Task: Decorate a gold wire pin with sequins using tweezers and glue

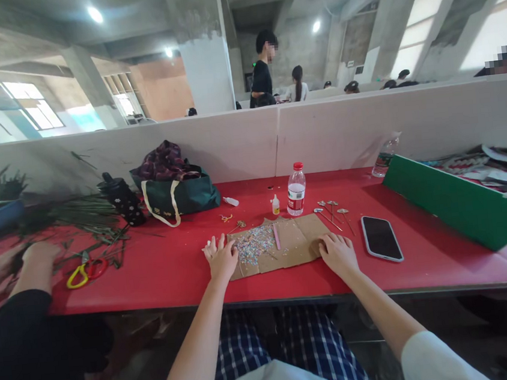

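Note:
A flat piece of brown cardboard (302, 242) lies on the red table between my hands. Small multicoloured bits (254, 244) are heaped over its left half, and a thin pink stick (277, 236) lies beside them. My left hand (222, 257) is open at the cardboard's left edge, fingers spread and thumb side near the bits. On the opposite side, my right hand (338, 253) rests with its fingertips on the right edge, fingers apart and slightly bent. Several thin stems with small heads (332, 210) lie behind the right hand.
A small glue bottle (275, 204) and a water bottle (296, 191) stand behind the cardboard. A phone (382, 238) and a green board (458, 198) are to the right. Leftward are scissors (85, 273), a green bag (186, 196), a black tumbler (122, 199) and another person's hand (38, 255).

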`<state>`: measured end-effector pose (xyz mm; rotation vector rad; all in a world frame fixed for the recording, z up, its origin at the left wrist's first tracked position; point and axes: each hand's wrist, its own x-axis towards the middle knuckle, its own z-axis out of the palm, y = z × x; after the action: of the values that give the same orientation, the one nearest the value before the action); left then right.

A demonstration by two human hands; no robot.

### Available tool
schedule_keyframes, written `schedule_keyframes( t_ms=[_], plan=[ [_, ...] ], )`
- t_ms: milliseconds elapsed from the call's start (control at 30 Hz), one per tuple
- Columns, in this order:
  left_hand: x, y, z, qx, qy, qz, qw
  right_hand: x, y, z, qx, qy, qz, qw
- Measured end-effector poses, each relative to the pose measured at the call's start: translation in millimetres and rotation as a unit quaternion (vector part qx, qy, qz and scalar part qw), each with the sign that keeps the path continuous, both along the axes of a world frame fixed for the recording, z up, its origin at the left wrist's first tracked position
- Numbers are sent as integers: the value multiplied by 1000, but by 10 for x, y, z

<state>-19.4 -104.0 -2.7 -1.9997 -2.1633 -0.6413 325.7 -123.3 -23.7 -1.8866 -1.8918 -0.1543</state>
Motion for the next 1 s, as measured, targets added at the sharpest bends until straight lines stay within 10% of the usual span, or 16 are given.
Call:
schedule_keyframes(
  t_ms=[1000],
  plan=[
    [-32, 64, -88, 52, -113, -78, 989, 82, 64, -32, -45, 9, 16, 999]
  ],
)
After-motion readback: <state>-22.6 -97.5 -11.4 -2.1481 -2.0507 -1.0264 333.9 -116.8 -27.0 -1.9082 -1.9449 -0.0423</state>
